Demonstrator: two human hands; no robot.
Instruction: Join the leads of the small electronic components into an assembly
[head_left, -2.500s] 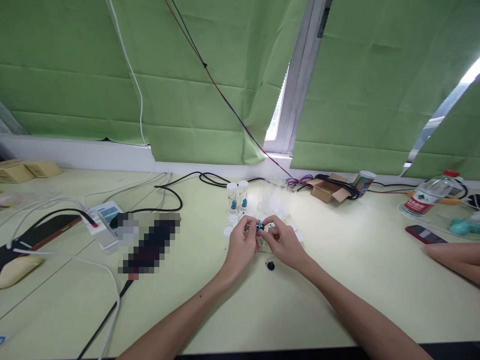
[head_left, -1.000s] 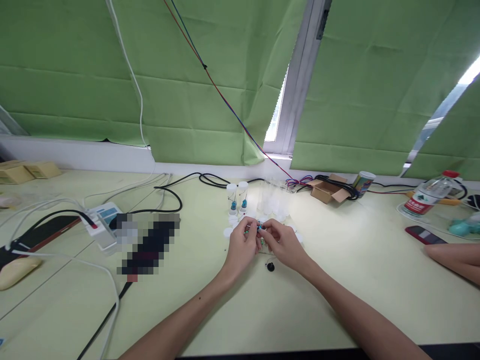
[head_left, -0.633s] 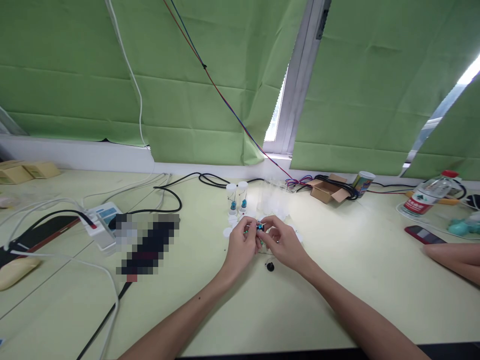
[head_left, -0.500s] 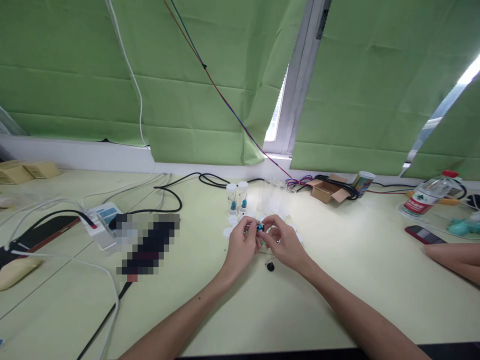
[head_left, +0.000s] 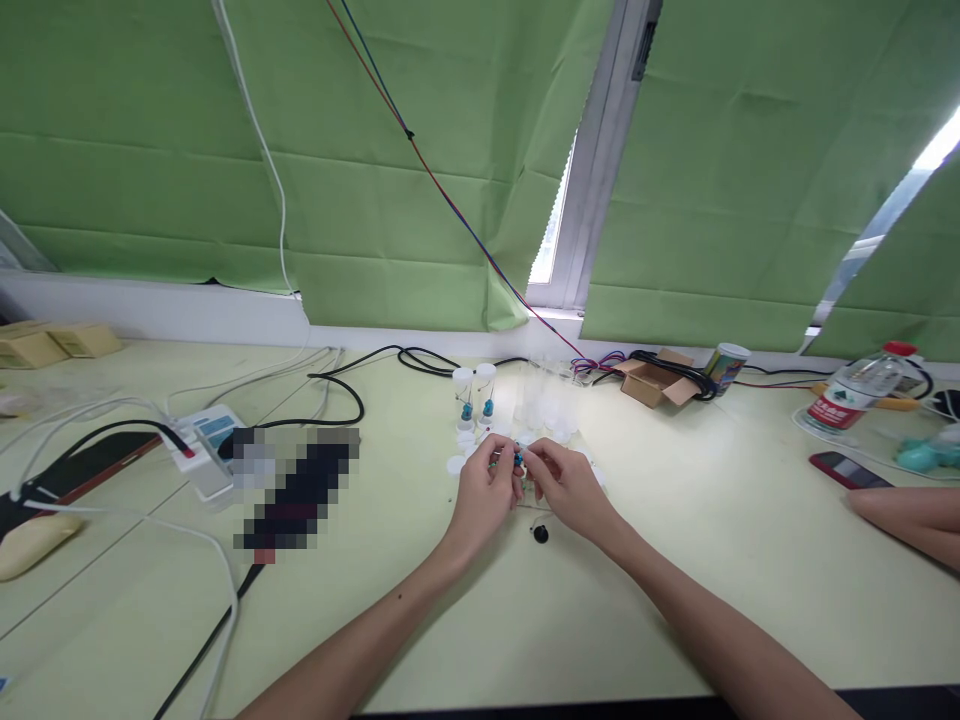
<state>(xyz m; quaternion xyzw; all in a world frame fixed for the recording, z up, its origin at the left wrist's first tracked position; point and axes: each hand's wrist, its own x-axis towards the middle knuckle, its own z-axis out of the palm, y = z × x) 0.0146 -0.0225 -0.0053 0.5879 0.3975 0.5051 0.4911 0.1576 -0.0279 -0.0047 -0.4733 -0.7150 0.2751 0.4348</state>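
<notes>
Green blinds [head_left: 420, 190] are filling the upper half of the frame, and a pale green table [head_left: 675, 610] is spreading across the lower half. At the left edge a black cable [head_left: 330, 385] and a white power strip [head_left: 202, 440] are lying beside a blurred dark patch; at the upper right a cardboard box [head_left: 654, 378], a cup [head_left: 726, 364] and a water bottle [head_left: 855, 392] are standing along the window sill, and another person's arm [head_left: 911, 520] is resting at the right edge. In the centre, the left hand [head_left: 480, 495] and the right hand [head_left: 571, 488] are meeting, fingertips narrowed to a pinch around a small blue part [head_left: 517, 458] held just above the table. It is looking light, hard and easily dropped, so a fingertip hold on its sides seems best. Two capped vials [head_left: 475, 395] with blue contents are standing just behind the hands, white caps [head_left: 456, 464] are lying near the left hand, and a small black piece [head_left: 541, 532] is sitting just below the right wrist, all close enough to be knocked.
</notes>
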